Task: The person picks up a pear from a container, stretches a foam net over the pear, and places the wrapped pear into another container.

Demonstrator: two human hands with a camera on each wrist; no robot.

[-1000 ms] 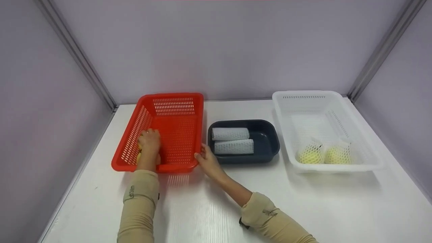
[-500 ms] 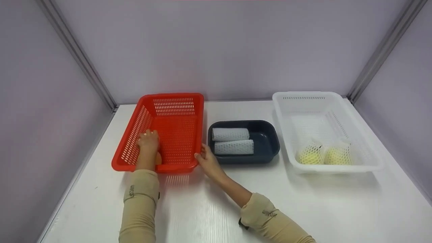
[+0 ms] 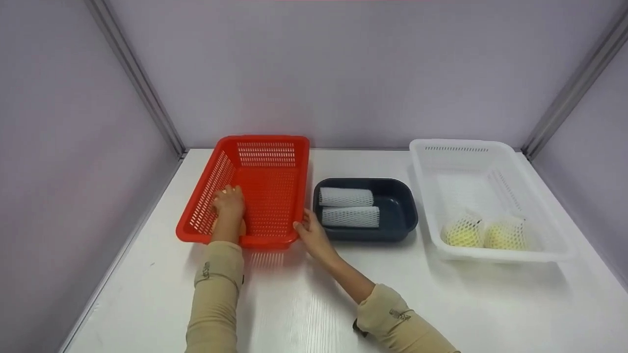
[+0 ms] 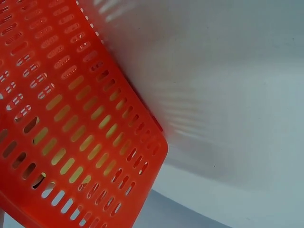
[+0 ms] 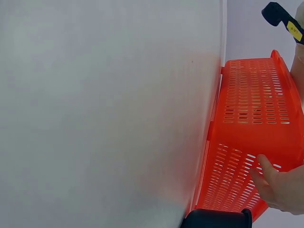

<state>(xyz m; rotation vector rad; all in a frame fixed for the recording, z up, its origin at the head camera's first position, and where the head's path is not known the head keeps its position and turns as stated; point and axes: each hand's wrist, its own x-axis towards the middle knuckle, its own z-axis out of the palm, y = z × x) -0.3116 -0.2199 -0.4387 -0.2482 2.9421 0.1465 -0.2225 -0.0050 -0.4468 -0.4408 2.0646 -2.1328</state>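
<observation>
My left hand (image 3: 229, 201) reaches down into the red basket (image 3: 274, 240), near its left wall. Yellow-orange fruit (image 3: 242, 227) shows beside that wrist, partly covered. In the left wrist view, yellow fruit (image 4: 76, 174) appears through the slots. Whether the left fingers grip a fruit is hidden. My right hand (image 3: 315, 238) touches the red basket's near right corner from outside. Its straight fingers lie against the slotted wall in the right wrist view, where the right hand (image 5: 280, 189) holds nothing else.
A dark blue tub (image 3: 397, 233) right of the red basket contains two white foam net sleeves (image 3: 351, 216). Farther right stands a white basket (image 3: 490, 253) with two net-wrapped yellow fruits (image 3: 463, 233). Walls (image 3: 353, 73) enclose the white table (image 3: 294, 304) behind and at both sides.
The head view has shifted, so everything sits a little farther right. The left hand stays in the red basket with slight finger movement. The right hand keeps its place at the corner.
</observation>
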